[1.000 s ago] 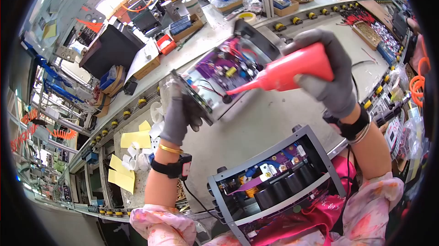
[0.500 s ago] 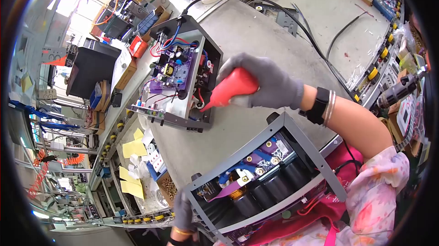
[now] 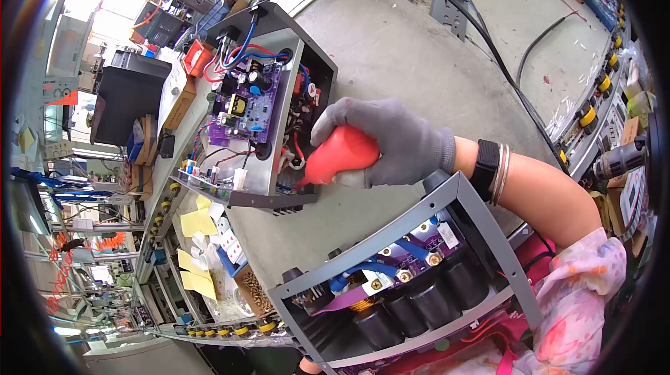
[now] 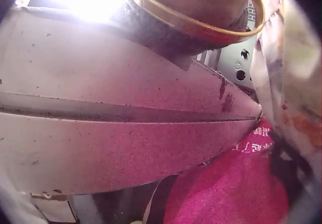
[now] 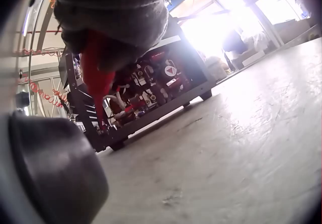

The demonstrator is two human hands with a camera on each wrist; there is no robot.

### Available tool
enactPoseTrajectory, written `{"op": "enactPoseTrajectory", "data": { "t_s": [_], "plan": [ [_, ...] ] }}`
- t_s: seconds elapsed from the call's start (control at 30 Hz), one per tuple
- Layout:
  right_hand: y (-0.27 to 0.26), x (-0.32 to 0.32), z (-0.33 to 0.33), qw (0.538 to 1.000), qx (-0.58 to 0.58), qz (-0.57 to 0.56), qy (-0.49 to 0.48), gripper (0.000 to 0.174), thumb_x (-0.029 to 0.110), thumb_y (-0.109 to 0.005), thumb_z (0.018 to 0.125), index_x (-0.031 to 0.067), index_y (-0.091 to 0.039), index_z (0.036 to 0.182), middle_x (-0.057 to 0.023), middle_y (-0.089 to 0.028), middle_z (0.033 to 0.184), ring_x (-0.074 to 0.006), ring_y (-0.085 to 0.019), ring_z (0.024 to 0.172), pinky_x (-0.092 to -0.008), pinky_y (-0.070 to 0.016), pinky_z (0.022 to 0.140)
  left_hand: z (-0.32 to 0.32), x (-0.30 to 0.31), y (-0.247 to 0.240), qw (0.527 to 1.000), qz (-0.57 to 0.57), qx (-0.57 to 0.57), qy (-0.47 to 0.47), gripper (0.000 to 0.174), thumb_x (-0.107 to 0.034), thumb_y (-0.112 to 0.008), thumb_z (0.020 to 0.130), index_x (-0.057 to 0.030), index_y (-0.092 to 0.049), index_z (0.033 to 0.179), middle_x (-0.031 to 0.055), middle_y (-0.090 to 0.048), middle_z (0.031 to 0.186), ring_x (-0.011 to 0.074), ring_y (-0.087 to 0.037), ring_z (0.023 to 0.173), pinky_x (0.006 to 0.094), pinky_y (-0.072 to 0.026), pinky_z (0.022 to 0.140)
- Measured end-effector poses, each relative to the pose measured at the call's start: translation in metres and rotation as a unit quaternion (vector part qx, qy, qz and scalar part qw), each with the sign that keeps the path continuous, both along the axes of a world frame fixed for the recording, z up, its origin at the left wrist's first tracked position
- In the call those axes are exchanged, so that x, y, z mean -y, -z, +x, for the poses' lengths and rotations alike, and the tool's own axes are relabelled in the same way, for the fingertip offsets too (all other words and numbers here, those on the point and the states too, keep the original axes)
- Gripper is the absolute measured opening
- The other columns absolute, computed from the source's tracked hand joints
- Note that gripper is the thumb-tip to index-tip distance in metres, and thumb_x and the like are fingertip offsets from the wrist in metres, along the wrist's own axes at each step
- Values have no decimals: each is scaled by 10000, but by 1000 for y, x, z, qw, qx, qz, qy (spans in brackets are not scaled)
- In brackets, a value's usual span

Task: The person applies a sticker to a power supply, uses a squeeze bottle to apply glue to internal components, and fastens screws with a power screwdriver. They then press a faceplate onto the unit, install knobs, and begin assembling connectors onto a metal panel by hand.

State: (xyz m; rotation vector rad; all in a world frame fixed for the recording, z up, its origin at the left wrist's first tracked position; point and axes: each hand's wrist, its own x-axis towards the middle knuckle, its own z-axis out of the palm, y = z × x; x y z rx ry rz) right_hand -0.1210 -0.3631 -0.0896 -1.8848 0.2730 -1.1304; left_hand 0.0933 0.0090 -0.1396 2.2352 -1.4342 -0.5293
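Observation:
In the head view my gloved right hand (image 3: 401,141) grips a red squeeze bottle (image 3: 340,156), its tip pointing down-left into the lower side of an open device (image 3: 276,145) with a purple circuit board (image 3: 244,106). The right wrist view shows the bottle (image 5: 95,68) under the glove (image 5: 113,25), nozzle at the device's corner. A second open device (image 3: 481,225) with black cylinders stands nearest the body. Only the left wrist shows below it; in the left wrist view the glove's cuff (image 4: 156,32) is beside a bracelet, the fingers hidden.
A black cable (image 3: 488,47) arcs from the far device across the table (image 3: 391,40). Yellow papers (image 3: 199,221) and a box of small brass-coloured parts (image 3: 252,291) lie at the left. A red tray (image 3: 197,59) stands beyond the far device.
My left hand has let go of the far device and moved down behind the near one. That device now stands turned on the table; the bottle has moved from its board side to its lower side.

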Motion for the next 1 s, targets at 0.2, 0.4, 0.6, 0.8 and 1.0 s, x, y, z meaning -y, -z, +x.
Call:
{"op": "enactPoseTrajectory", "data": {
  "t_s": [0.2, 0.4, 0.6, 0.8, 1.0],
  "plan": [
    [4, 3, -1, 1000, 1, 8, -8, 425, 129, -762, 649, 77, -571, 1025, -92, -646, 972, -236, -650, 896, -330, -525, 821, -2, -6, 6, 1000, -12, 15, 11, 397, -404, -487, 932, -18, -579, 952, 117, -566, 745, 256, -581, 658, 343, -442, 603],
    [-28, 8, -58, 991, 27, 128, 36, 509, -28, -706, 686, 44, -527, 1157, -84, -616, 1083, -161, -604, 982, -290, -519, 798, -3, -9, 14, 996, -70, 23, 42, 363, -375, -499, 926, -22, -577, 948, 125, -554, 723, 281, -580, 653, 358, -435, 594],
    [-102, -110, -150, 925, 61, 31, 373, 389, 123, -557, 887, 5, -490, 1251, -141, -595, 1174, -172, -620, 931, -229, -502, 730, -11, 7, 5, 982, -169, -6, 82, 329, -346, -510, 920, -25, -576, 944, 132, -541, 702, 305, -579, 648, 374, -429, 585],
    [-84, -272, -176, 869, -33, -238, 432, 576, 259, -710, 786, 5, -413, 1209, -159, -509, 1149, -252, -573, 882, -377, -487, 761, -19, 22, -8, 967, -214, -90, 102, 285, -310, -525, 922, -33, -591, 920, 156, -570, 746, 347, -569, 671, 399, -417, 588],
    [-93, -263, -60, 955, -44, -195, 219, 418, 114, -782, 658, 82, -599, 1032, -140, -648, 1103, -239, -625, 720, -315, -514, 601, -17, 16, -4, 963, -229, -68, 121, 236, -259, -540, 921, -34, -605, 901, 141, -598, 754, 320, -590, 670, 387, -443, 604]
  ]
}}
